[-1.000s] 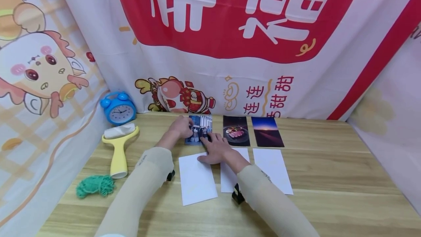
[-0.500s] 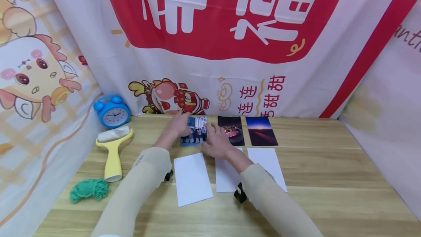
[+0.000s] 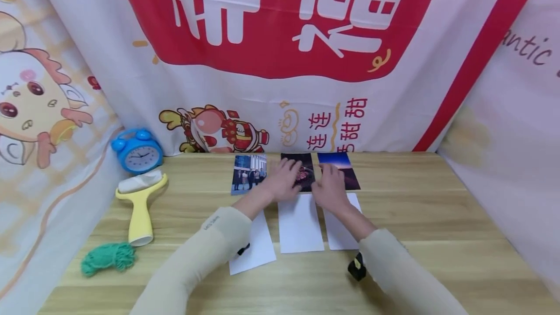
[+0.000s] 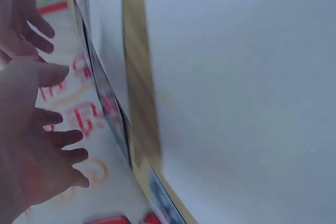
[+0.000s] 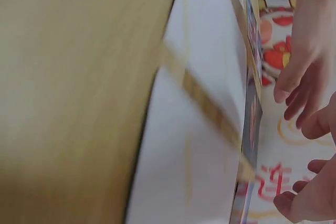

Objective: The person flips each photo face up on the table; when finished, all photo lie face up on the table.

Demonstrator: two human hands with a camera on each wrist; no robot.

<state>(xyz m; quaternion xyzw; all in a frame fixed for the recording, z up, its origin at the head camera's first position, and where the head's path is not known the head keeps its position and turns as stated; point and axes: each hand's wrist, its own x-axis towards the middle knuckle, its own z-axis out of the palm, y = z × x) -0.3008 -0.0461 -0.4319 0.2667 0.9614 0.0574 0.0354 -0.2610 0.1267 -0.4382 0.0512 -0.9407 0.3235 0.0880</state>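
Observation:
My left hand (image 3: 283, 180) is over the middle photo (image 3: 306, 158), a dark print of a plate of food, partly covering it. Its fingers are loosely spread and hold nothing, as the left wrist view shows of the same hand (image 4: 39, 150). Close beside it, my right hand (image 3: 329, 188) overlaps the left part of the sunset photo (image 3: 340, 159), fingers relaxed. To the left lies a group photo (image 3: 248, 175) of several people. Below the photos are three white sheets: the left one (image 3: 258, 252) partly under my left forearm, the middle one (image 3: 302, 227), and the right one (image 3: 339, 235) partly behind my right arm.
A blue alarm clock (image 3: 139, 154) stands at the back left of the wooden table (image 3: 420, 208). In front of it lie a yellow-handled lint roller (image 3: 141, 213) and a bundle of green yarn (image 3: 108, 258). A printed cloth (image 3: 280, 52) hangs behind.
Both hands have left the group photo and moved right, the left to the food photo and the right to the sunset photo. The head view has shifted rightward.

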